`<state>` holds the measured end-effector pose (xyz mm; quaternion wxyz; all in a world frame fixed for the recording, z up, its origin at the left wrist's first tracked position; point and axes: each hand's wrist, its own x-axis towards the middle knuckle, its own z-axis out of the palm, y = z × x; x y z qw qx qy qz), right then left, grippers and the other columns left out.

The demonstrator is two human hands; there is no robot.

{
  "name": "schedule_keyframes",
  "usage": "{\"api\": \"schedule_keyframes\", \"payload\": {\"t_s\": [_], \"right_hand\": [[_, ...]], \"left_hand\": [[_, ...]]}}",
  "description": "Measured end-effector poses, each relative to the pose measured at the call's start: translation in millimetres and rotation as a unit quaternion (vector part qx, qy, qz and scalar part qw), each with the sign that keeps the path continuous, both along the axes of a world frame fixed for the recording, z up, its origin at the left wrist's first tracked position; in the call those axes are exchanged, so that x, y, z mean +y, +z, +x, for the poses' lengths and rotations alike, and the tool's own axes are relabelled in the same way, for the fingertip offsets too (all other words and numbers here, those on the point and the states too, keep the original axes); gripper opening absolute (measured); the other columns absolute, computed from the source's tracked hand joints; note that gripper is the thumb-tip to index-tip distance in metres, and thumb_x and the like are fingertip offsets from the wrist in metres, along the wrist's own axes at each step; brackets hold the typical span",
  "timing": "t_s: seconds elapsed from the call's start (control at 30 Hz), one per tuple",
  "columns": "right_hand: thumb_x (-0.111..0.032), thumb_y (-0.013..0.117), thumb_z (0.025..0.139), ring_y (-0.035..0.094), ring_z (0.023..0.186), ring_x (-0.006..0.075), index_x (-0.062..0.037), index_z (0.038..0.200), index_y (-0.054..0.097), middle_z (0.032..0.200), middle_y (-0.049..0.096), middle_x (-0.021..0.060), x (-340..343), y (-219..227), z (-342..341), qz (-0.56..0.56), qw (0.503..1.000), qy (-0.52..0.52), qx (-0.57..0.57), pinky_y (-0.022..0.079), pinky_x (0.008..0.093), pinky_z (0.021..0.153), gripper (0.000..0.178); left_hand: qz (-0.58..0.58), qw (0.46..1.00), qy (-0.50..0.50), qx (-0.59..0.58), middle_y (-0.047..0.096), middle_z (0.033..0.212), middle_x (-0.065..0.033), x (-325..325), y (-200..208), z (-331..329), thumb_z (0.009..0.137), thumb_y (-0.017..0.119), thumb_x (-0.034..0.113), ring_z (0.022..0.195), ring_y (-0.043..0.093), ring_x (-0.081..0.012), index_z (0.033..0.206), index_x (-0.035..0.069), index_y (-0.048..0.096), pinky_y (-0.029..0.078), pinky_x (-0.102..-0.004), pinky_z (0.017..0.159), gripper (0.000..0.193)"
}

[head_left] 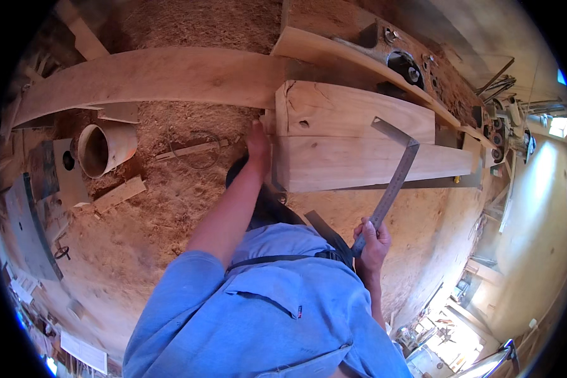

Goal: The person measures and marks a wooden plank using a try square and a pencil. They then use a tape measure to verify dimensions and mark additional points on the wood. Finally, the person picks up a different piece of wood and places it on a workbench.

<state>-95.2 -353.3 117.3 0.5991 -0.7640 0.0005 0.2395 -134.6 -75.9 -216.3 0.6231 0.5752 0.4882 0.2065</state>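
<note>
In my right hand (373, 242) is a metal carpenter's square (394, 183), its fingers wrapped round the lower end of the long arm. The square's short arm lies over the top of two thick, pale timbers side by side, the far timber (353, 110) with a dark knot and the near timber (365, 164). My left hand (258, 145) is at the left end of these timbers, its fingers stretched out away from me beside a small wood piece (269, 121). It seems to hold nothing, though its palm side is partly hidden.
A long curved board (170, 75) runs off to the left. Woodworking machinery (406, 66) stands behind the timbers. Sawdust and offcuts (120, 194) cover the floor at left, near a round pipe or duct (97, 151). More boards and a bright opening are at right.
</note>
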Motion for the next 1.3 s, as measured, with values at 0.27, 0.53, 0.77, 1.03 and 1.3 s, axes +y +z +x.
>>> {"api": "schedule_keyframes", "payload": {"t_s": [0.27, 0.53, 0.77, 1.03, 1.3], "right_hand": [[-0.015, 0.064, 0.095, 0.057, 0.064, 0.0120, 0.0012, 0.101, 0.063, 0.074, 0.063, 0.0070, -8.6, 1.1, 0.5, -0.015, 1.000, -0.026, -0.001, 0.043, 0.0245, 0.059, 0.018], [-0.014, 0.061, 0.096, 0.054, 0.062, 0.0122, 0.0023, 0.101, 0.064, 0.072, 0.059, 0.0061, -1.6, -10.7, 2.9, -0.004, 1.000, -0.013, 0.010, 0.041, 0.0245, 0.055, 0.017], [-0.019, 0.064, 0.095, 0.057, 0.065, 0.0119, 0.0016, 0.103, 0.063, 0.074, 0.062, 0.0064, 5.6, -22.5, 11.8, 0.019, 0.999, -0.003, 0.043, 0.043, 0.0242, 0.058, 0.022], [-0.017, 0.063, 0.096, 0.058, 0.065, 0.0112, -0.0014, 0.102, 0.065, 0.075, 0.063, 0.0050, 7.2, -36.9, 22.8, 0.025, 0.996, -0.033, 0.079, 0.044, 0.0246, 0.058, 0.017], [-0.014, 0.059, 0.097, 0.058, 0.065, 0.0098, -0.0043, 0.105, 0.064, 0.075, 0.064, 0.0033, 5.2, -48.7, 26.5, 0.132, 0.981, -0.079, 0.118, 0.046, 0.0243, 0.061, 0.013]], "left_hand": [[-0.151, 0.975, 0.155, -0.042, 0.055, 0.133, -0.0223, 27.6, 88.6, 17.2, 0.101, 0.038, 0.033, 0.120, 0.053, -0.0350, 0.137, -0.001, 0.049, 0.040, -0.0393, 0.101, 0.050], [-0.189, 0.969, 0.081, -0.138, 0.056, 0.133, -0.0193, 31.4, 50.2, 47.1, 0.104, 0.032, 0.043, 0.118, 0.055, -0.0308, 0.138, -0.002, 0.048, 0.042, -0.0415, 0.097, 0.058], [-0.227, 0.933, 0.022, -0.277, 0.044, 0.148, -0.0161, -4.0, 120.0, 24.8, 0.104, 0.033, 0.054, 0.135, 0.042, -0.0265, 0.149, 0.001, 0.037, 0.033, -0.0364, 0.112, 0.070], [-0.276, 0.945, 0.036, -0.171, 0.048, 0.145, -0.0100, -33.2, 179.2, -10.2, 0.103, 0.046, 0.047, 0.129, 0.047, -0.0199, 0.149, 0.007, 0.038, 0.036, -0.0345, 0.110, 0.062], [-0.139, 0.976, -0.113, -0.125, 0.049, 0.140, -0.0139, -35.6, 250.8, -11.7, 0.091, 0.057, 0.007, 0.128, 0.048, -0.0237, 0.146, 0.002, 0.034, 0.036, -0.0355, 0.110, 0.059]]}}
